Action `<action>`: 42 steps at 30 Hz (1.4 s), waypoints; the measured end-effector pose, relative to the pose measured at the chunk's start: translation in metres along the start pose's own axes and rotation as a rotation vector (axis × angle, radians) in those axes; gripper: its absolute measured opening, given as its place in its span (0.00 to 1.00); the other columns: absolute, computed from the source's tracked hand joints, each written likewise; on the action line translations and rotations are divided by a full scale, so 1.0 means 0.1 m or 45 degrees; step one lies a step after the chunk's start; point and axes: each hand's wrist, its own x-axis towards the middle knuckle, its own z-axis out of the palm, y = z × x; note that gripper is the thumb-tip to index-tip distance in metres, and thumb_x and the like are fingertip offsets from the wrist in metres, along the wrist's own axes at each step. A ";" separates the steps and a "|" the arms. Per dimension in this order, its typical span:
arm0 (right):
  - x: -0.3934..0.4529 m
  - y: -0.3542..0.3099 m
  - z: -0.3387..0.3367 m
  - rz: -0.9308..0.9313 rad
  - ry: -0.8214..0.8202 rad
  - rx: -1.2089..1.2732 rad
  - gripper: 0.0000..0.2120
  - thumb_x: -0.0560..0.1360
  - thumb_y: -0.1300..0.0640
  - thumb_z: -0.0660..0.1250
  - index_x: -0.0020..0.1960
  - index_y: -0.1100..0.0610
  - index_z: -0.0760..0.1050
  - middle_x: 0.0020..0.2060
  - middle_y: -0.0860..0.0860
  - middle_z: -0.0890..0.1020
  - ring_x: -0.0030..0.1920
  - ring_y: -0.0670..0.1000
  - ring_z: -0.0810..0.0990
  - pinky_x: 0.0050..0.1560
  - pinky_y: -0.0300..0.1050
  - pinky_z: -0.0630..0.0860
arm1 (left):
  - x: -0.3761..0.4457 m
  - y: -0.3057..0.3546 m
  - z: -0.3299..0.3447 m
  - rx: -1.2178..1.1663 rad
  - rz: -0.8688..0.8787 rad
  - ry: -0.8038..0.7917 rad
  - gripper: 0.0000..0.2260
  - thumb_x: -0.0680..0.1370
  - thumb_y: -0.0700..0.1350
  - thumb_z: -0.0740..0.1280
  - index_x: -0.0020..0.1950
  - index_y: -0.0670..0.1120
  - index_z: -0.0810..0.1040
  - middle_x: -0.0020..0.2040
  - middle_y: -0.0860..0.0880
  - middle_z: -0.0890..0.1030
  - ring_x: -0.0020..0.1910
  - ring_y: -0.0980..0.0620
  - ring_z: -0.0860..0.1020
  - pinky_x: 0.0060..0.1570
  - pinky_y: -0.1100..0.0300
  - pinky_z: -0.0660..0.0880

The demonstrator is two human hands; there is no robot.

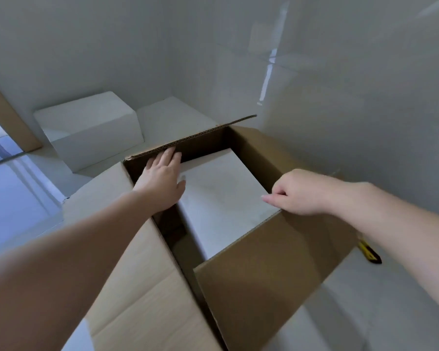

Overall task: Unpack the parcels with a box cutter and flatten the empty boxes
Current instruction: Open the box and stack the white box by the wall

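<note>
Inside cardboard box: left hand flat; white box.

Large open cardboard box: plain tan-brown outside with no print, darker brown on the shaded inner walls, fine wavy corrugation along the cut flap edge at 12 o'clock.
Flat white box inside the carton: off-white, with faint grey smudges across its top.
White rectangular box on the floor: plain matt white, at 10 o'clock from the carton.
Second white box beside it: same plain white, at 11 o'clock.
Yellow and black box cutter: yellow body with black striping, at 4 o'clock, partly hidden by the forearm.
Glossy tiled floor: pale grey-white, bluish sheen at 9 o'clock.
Smooth wall: even pale grey.
</note>
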 end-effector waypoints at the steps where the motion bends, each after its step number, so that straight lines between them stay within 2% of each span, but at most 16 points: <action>1: -0.09 0.00 -0.11 0.048 -0.102 -0.061 0.24 0.77 0.40 0.59 0.32 0.57 0.72 0.27 0.51 0.71 0.30 0.52 0.70 0.34 0.45 0.66 | 0.02 0.00 -0.01 -0.015 -0.003 0.007 0.30 0.79 0.49 0.61 0.77 0.43 0.52 0.78 0.44 0.51 0.76 0.45 0.50 0.74 0.49 0.48; 3: -0.27 -0.01 -0.26 0.119 -0.316 -0.135 0.18 0.75 0.40 0.62 0.42 0.53 0.81 0.33 0.47 0.79 0.35 0.49 0.76 0.38 0.43 0.72 | 0.03 0.00 0.00 -0.038 0.000 0.002 0.30 0.79 0.49 0.61 0.77 0.43 0.52 0.78 0.44 0.51 0.76 0.44 0.51 0.74 0.48 0.49; 5: -0.47 -0.04 -0.35 0.171 -0.543 -0.132 0.16 0.74 0.39 0.65 0.54 0.47 0.81 0.45 0.41 0.82 0.46 0.46 0.80 0.48 0.41 0.76 | 0.07 0.02 0.01 -0.043 0.024 0.008 0.30 0.78 0.48 0.62 0.77 0.43 0.53 0.77 0.43 0.52 0.75 0.42 0.53 0.74 0.47 0.51; 7: -0.63 -0.02 -0.34 0.236 -0.752 -0.268 0.28 0.70 0.34 0.67 0.66 0.45 0.73 0.58 0.42 0.79 0.59 0.48 0.77 0.59 0.45 0.74 | 0.11 0.05 0.00 -0.063 0.040 0.034 0.30 0.78 0.48 0.63 0.76 0.42 0.55 0.76 0.41 0.54 0.74 0.41 0.54 0.73 0.45 0.52; 9: -0.73 0.05 -0.15 0.293 -0.868 -0.416 0.40 0.66 0.30 0.68 0.73 0.46 0.65 0.66 0.44 0.74 0.65 0.51 0.73 0.63 0.49 0.71 | 0.15 0.06 -0.01 -0.074 0.042 0.043 0.30 0.77 0.48 0.64 0.75 0.41 0.57 0.75 0.41 0.56 0.73 0.40 0.56 0.72 0.44 0.55; 13: -0.81 0.16 0.57 0.203 -0.875 -0.407 0.52 0.58 0.28 0.71 0.74 0.49 0.59 0.62 0.50 0.74 0.61 0.55 0.74 0.57 0.54 0.75 | 0.20 0.05 -0.03 -0.121 0.039 0.053 0.30 0.76 0.46 0.65 0.74 0.40 0.57 0.75 0.40 0.56 0.72 0.38 0.57 0.71 0.44 0.55; 15: -0.81 0.17 0.85 0.130 -0.922 -0.457 0.52 0.58 0.28 0.72 0.74 0.50 0.59 0.59 0.52 0.74 0.60 0.56 0.74 0.57 0.54 0.75 | 0.22 0.02 -0.04 -0.130 0.026 0.062 0.30 0.76 0.46 0.66 0.74 0.40 0.57 0.75 0.40 0.56 0.72 0.38 0.57 0.71 0.44 0.54; 17: -0.80 0.17 1.06 0.051 -0.918 -0.497 0.43 0.61 0.30 0.72 0.66 0.54 0.68 0.53 0.53 0.76 0.55 0.56 0.76 0.55 0.53 0.74 | 0.22 -0.02 -0.03 -0.151 -0.006 0.062 0.29 0.76 0.45 0.66 0.73 0.41 0.58 0.75 0.40 0.56 0.72 0.38 0.57 0.71 0.44 0.55; 19: -0.75 0.16 1.22 -0.035 -0.800 -0.504 0.31 0.64 0.33 0.71 0.54 0.57 0.73 0.42 0.52 0.77 0.47 0.56 0.78 0.43 0.49 0.75 | 0.23 -0.05 -0.01 -0.171 -0.024 0.057 0.29 0.76 0.44 0.66 0.73 0.41 0.59 0.76 0.39 0.55 0.72 0.37 0.57 0.71 0.43 0.54; 21: -0.68 0.13 1.29 -0.149 -0.682 -0.614 0.20 0.71 0.39 0.69 0.44 0.57 0.73 0.32 0.50 0.71 0.41 0.56 0.78 0.30 0.44 0.67 | 0.24 -0.05 0.01 -0.173 -0.021 0.048 0.29 0.76 0.44 0.66 0.74 0.42 0.57 0.76 0.39 0.55 0.73 0.38 0.56 0.71 0.44 0.54; 23: -0.64 0.08 1.30 -0.276 -0.625 -0.742 0.14 0.76 0.45 0.65 0.41 0.56 0.72 0.28 0.49 0.66 0.37 0.55 0.74 0.27 0.42 0.61 | 0.25 -0.06 0.04 -0.188 -0.015 0.041 0.30 0.76 0.44 0.65 0.75 0.43 0.56 0.76 0.40 0.54 0.74 0.39 0.55 0.72 0.44 0.53; 27: -0.54 0.04 1.25 -0.196 -0.801 -0.733 0.15 0.74 0.46 0.69 0.44 0.58 0.75 0.36 0.51 0.77 0.40 0.56 0.77 0.33 0.44 0.72 | 0.31 -0.08 0.12 -0.181 0.020 0.041 0.31 0.76 0.45 0.66 0.75 0.43 0.56 0.76 0.41 0.54 0.74 0.40 0.55 0.73 0.43 0.53; 30: -0.40 -0.07 1.06 -0.010 -1.014 -0.491 0.29 0.65 0.36 0.73 0.55 0.56 0.77 0.48 0.51 0.82 0.47 0.55 0.80 0.43 0.46 0.77 | 0.36 -0.09 0.14 -0.187 0.020 0.045 0.31 0.76 0.44 0.66 0.75 0.43 0.56 0.76 0.41 0.54 0.74 0.40 0.55 0.72 0.43 0.53; 33: -0.16 -0.27 0.71 0.051 -0.771 -0.226 0.38 0.66 0.30 0.68 0.67 0.53 0.72 0.59 0.49 0.79 0.56 0.54 0.78 0.54 0.48 0.77 | 0.43 -0.11 0.14 -0.180 0.018 0.041 0.32 0.76 0.44 0.66 0.76 0.43 0.55 0.76 0.43 0.54 0.73 0.40 0.56 0.72 0.44 0.54; 36: 0.25 -0.45 0.45 -0.096 -0.369 -0.309 0.31 0.72 0.30 0.59 0.63 0.53 0.75 0.56 0.51 0.80 0.54 0.55 0.78 0.55 0.53 0.77 | 0.58 -0.22 0.10 -0.122 0.051 0.087 0.31 0.75 0.43 0.66 0.75 0.44 0.57 0.76 0.43 0.55 0.73 0.41 0.56 0.72 0.45 0.54; 42: 1.02 -0.80 -0.07 -0.161 -0.066 -0.366 0.24 0.78 0.38 0.56 0.63 0.54 0.74 0.59 0.51 0.78 0.58 0.55 0.76 0.56 0.54 0.76 | 0.87 -0.60 0.02 -0.164 -0.178 0.120 0.34 0.75 0.41 0.64 0.77 0.43 0.52 0.78 0.45 0.47 0.77 0.46 0.45 0.75 0.48 0.47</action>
